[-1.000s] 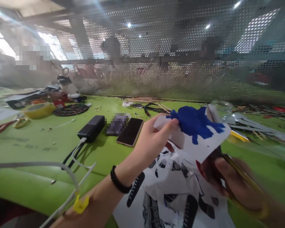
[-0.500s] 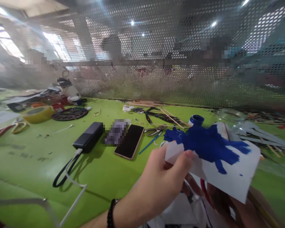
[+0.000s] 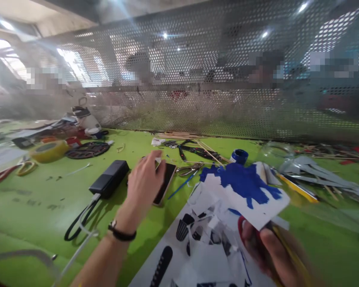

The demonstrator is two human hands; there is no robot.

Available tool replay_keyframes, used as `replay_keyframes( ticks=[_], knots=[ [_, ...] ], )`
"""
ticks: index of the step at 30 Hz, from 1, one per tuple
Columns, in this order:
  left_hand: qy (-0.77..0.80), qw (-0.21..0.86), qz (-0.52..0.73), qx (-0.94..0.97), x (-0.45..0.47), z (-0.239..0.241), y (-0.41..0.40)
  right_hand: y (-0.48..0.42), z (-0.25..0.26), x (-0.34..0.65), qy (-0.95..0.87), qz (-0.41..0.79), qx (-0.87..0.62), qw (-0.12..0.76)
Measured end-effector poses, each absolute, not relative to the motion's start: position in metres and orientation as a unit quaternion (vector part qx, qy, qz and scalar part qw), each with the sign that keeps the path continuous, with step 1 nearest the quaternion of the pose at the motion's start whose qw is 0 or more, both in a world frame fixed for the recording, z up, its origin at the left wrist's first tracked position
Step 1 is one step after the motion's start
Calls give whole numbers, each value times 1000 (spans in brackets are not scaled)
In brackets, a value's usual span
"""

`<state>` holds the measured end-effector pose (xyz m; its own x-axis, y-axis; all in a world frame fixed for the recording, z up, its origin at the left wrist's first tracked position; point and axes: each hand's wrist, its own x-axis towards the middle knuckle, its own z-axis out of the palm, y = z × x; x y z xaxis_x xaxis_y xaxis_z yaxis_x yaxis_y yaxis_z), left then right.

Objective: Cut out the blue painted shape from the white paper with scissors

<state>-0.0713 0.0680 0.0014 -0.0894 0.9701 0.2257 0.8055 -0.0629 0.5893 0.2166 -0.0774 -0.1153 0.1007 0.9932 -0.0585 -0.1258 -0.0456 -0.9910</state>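
My left hand point(image 3: 145, 179) hovers over the left part of a dark phone point(image 3: 166, 181), thumb apart from the fingers; the other fingertips are partly hidden. It covers the spot beside the phone. My right hand point(image 3: 269, 247), at the lower right, pinches the near edge of a white paper point(image 3: 266, 213) covered with a blue painted shape point(image 3: 239, 179). A red loop handle point(image 3: 241, 225), seemingly of scissors, is round its fingers. Below the paper, cut scraps point(image 3: 212, 255) lie on a white sheet with black prints.
A black power bank point(image 3: 109, 179) with a cable sits left of the phone. An open blue paint jar point(image 3: 239, 156), a thin blue brush point(image 3: 183, 185), pliers point(image 3: 190, 169) and a yellow cutter knife point(image 3: 300, 189) lie about. Behind stands a perforated screen point(image 3: 173, 107), with people beyond.
My left hand has let go of the painted paper and moved left to the phone. The paper, now only in my right hand, has shifted left and down. The scraps below are uncovered.
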Motion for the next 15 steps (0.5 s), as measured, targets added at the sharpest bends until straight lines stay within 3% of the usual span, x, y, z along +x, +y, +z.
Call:
replay_keyframes(
  ticks=[3, 8, 15],
  knots=[
    [754, 62, 222, 615, -101, -6, 86, -71, -101, 208, -455, 513, -483, 545],
    [791, 43, 125, 597, -121, -18, 98, -68, -104, 212, -514, 523, -439, 519],
    [800, 68, 144, 578, -123, -9, 114, -70, -93, 203, -506, 516, -440, 533]
  ],
)
